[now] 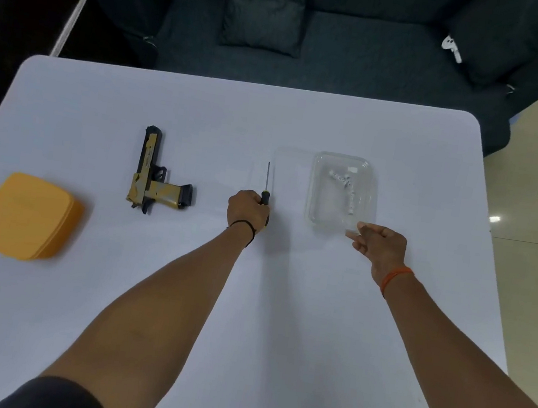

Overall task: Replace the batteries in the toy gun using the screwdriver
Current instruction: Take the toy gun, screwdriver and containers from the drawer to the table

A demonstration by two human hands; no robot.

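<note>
Even, soft overhead light; white table (203, 118) bright, faint shadows trail beside both forearms. Orange box (29, 217) far left of the left hand (247, 208) is smeared. Wide-angle bending at edges; sofa (335, 40) beyond dim.

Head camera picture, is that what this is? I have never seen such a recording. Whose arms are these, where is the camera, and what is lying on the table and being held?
No machine here: a person works with two bare hands, and one wide-angle camera worn on the head looks forward and down, so both arms reach in from the bottom edge. The left hand grips the black handle of a screwdriver, whose thin shaft points away from the person. The right hand, fingers loosely curled, is at the near edge of a clear plastic tray; whether it touches it I cannot tell. In the tray lie small white batteries. On the white table further left lies a gold and black toy gun on its side, untouched, and near the left edge sits an orange lidded box. Behind the table stands a dark sofa with a cushion.
</note>
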